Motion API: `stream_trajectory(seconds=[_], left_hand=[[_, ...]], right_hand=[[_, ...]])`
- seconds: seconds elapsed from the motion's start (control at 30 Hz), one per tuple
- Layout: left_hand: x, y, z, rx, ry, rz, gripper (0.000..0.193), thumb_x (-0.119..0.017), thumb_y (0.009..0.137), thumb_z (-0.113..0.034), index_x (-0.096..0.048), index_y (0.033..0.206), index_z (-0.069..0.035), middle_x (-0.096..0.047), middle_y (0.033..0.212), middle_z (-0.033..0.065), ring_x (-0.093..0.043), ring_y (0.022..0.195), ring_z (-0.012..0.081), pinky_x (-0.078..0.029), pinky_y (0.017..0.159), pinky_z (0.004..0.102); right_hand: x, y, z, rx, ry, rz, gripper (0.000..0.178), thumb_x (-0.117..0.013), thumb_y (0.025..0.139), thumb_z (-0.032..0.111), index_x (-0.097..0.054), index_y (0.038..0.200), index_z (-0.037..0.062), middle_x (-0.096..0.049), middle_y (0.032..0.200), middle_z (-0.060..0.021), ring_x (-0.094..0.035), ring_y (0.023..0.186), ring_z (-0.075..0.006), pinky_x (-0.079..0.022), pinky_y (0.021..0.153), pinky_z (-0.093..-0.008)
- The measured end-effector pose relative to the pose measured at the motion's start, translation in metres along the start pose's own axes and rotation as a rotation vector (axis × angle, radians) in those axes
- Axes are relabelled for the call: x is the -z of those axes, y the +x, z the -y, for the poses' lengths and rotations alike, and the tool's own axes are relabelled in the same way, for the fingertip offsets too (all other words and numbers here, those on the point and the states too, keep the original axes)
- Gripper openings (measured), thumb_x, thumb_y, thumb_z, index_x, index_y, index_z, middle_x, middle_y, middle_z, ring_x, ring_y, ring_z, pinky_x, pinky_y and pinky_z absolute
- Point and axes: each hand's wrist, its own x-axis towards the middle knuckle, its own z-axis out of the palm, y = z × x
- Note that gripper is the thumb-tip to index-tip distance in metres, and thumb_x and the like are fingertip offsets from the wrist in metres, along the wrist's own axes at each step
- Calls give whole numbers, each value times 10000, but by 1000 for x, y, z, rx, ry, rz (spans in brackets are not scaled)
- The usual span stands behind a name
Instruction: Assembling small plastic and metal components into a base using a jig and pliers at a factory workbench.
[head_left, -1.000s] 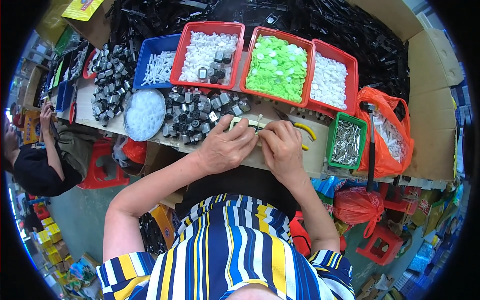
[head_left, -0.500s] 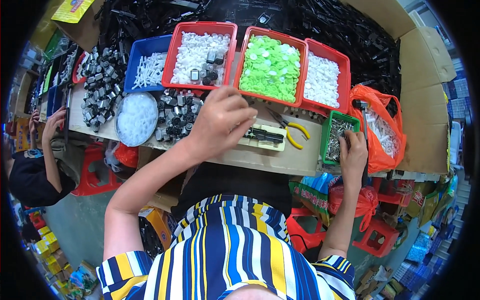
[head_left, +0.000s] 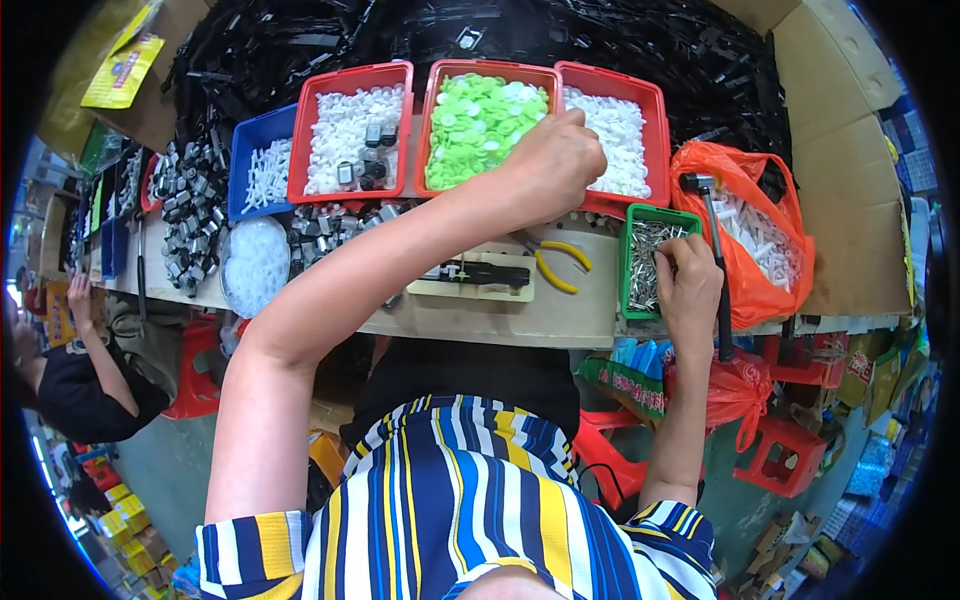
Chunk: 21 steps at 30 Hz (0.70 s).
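Note:
My left hand (head_left: 556, 165) reaches across the table, its fingers curled together at the left side of a red bin of small white plastic parts (head_left: 625, 140). Whatever it holds is hidden. At the right, my right hand (head_left: 688, 285) rests at the edge of a green box (head_left: 630, 262) of thin metal pins (head_left: 645, 280), thumb and fingers drawn together; I cannot make out what is between them. Below my left forearm, a cream-coloured holder (head_left: 515, 292) carries a long black plastic part (head_left: 485, 273). Yellow-handled pliers (head_left: 557, 270) lie beside it.
Further bins hold green discs (head_left: 470, 130), white parts (head_left: 340, 125) and white pegs (head_left: 268, 172). A clear round tub (head_left: 256, 268) and grey-black pieces (head_left: 190, 215) sit leftward. A hammer (head_left: 712, 235) leans by an orange bag (head_left: 780, 290). A co-worker (head_left: 85, 385) sits far left.
My left hand has moved right, from above the holder to the right-hand red bin. My right hand stays at the green box, its fingers shifted slightly. The whole view has shifted a little.

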Motion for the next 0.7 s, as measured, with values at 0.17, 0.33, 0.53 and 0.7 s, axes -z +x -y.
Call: stream_trajectory(seconds=[0.17,0.33,0.53,0.7], left_hand=[[-37,26,11,-20,68,99,73,-702,713,-34,-745,769,-14,-684,833,183,-651,903,361,-528,787,450],[-42,31,13,-28,61,97,86,-634,728,-63,-685,754,2,-701,800,204,-669,884,376,-542,727,467],[-42,30,16,-26,16,97,103,-629,751,-75,-698,775,-1,-703,820,223,-681,850,386,-555,739,474],[-32,36,18,64,-60,275,114,-691,734,-4,-760,822,-23,-706,875,223,-676,922,371,-541,800,431]], right_hand=[[3,-2,-1,-79,167,-21,57,-691,823,0,-654,866,-10,-617,838,-158,-644,787,-361,-493,658,-467],[6,-8,-5,-113,232,-30,59,-691,824,-10,-664,876,-19,-629,833,-161,-650,746,-349,-503,645,-432],[9,-2,2,-119,293,-47,47,-697,828,-17,-670,866,-21,-630,808,-151,-661,680,-298,-508,615,-388],[5,1,7,-78,292,-62,48,-704,821,-20,-671,855,-23,-633,801,-148,-664,675,-290,-508,610,-379]])
